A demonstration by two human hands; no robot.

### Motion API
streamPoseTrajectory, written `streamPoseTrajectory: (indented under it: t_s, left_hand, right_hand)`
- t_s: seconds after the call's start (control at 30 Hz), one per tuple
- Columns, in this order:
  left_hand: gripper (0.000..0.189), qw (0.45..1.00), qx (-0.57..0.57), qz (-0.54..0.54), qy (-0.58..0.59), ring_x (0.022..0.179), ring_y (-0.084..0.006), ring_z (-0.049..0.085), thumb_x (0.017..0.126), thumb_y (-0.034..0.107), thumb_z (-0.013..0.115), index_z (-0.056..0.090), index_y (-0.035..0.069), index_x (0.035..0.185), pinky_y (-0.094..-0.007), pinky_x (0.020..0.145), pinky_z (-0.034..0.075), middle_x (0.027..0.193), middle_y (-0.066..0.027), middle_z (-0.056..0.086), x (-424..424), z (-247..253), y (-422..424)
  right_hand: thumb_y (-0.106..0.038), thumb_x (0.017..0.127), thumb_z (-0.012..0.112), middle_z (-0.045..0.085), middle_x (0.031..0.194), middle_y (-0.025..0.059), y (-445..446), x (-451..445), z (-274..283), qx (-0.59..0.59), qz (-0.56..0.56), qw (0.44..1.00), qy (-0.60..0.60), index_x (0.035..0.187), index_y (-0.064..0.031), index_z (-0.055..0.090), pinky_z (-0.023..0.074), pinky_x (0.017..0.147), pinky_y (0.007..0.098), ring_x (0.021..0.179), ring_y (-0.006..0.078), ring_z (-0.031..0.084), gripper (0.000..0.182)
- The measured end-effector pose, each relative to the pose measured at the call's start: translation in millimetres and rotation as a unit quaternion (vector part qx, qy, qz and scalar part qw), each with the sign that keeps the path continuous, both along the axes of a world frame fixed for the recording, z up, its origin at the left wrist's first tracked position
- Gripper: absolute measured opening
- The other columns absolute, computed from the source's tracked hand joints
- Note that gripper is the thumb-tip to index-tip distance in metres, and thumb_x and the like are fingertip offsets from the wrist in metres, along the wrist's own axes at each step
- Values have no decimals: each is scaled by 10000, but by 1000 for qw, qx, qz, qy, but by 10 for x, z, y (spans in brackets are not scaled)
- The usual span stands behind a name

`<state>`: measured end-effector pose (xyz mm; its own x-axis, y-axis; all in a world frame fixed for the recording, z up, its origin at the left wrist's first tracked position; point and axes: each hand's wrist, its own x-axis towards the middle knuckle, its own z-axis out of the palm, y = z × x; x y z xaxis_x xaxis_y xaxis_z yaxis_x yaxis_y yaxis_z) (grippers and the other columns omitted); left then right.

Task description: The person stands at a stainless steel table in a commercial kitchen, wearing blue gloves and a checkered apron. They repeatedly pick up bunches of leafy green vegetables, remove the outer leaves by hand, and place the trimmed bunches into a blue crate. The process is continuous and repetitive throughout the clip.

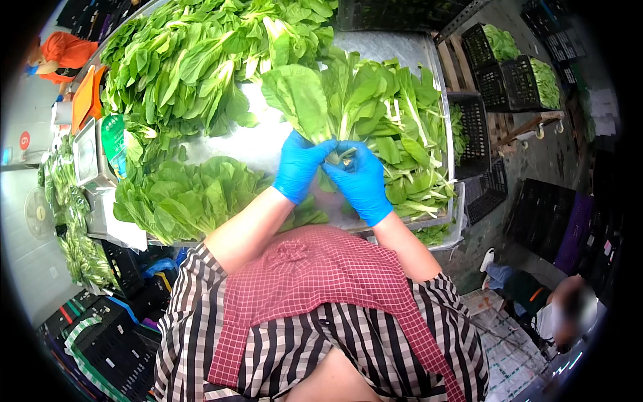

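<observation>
My left hand, in a blue glove, grips the stem end of a leafy green, possibly choy sum, whose broad leaves point away from me. My right hand, also blue-gloved, closes around the base of the same plant, with a thin stalk between thumb and fingers. Whether one plant or two are held is hard to tell. Under and beside the right hand lies a heap of loose leaves and stalks. Left of my left hand, a row of trimmed greens lies along the near edge of the metal table.
A large pile of greens covers the far left. A weighing scale and a green packet stand at the left edge. Black crates line the right side. One person is far left; another is low at right.
</observation>
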<state>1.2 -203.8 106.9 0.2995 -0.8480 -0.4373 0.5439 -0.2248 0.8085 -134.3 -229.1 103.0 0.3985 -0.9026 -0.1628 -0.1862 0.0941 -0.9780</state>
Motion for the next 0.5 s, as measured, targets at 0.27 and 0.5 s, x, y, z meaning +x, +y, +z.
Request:
streamPoseTrajectory:
  t_s: [0.27, 0.5]
  left_hand:
    - [421, 994, 14, -108, 7, 801, -104, 609, 806, 62, 699, 534, 22, 1192, -231, 691, 499, 1001, -66, 649, 135, 90, 59]
    - [447, 977, -4, -154, 144, 882, -134, 616, 816, 40, 669, 498, 21, 1228, -242, 735, 503, 1065, -70, 635, 272, 57, 109]
  right_hand:
    - [-50, 805, 696, 628, 945, 37, 66, -31, -229, -52, -17, 998, 10, 1018, -50, 613, 487, 596, 226, 685, 83, 590, 229]
    - [-2, 830, 656, 635, 861, 75, -100, -157, -191, 344, 2, 908, -240, 992, -4, 594, 517, 604, 251, 699, 138, 617, 174]
